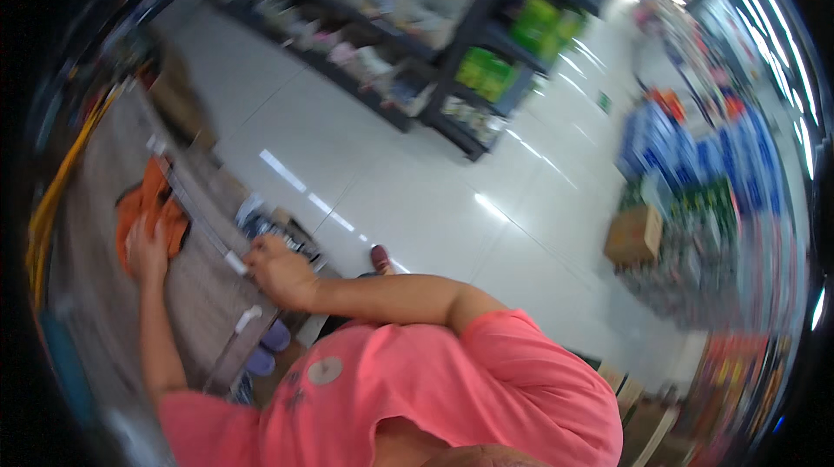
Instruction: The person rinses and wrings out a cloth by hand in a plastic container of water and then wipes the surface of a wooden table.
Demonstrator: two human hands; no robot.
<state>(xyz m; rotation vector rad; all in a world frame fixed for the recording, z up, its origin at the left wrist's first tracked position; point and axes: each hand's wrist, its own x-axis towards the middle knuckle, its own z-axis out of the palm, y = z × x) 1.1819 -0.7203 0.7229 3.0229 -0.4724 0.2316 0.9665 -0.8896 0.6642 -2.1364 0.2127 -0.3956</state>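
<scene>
My left hand (147,249) is on an orange cloth (154,209), its fingers pressed into the folds. Dark edging shows on parts of the cloth, which lies bunched on a brownish shelf board (195,291). My right hand (281,273) is at the board's front edge with its fingers curled, close to a white label holder (235,263). Blur hides whether those fingers grip the edge. A pale strip (192,206) runs along this edge between the label holder and the cloth.
Beneath the board are purple slippers (276,336) and dark packaged goods (273,226). A cardboard box (176,102) stands past its far end. Across the tiled floor (391,206) is a dark shelving rack (466,24). Stacked blue packs (690,148) and a carton (632,235) stand at right.
</scene>
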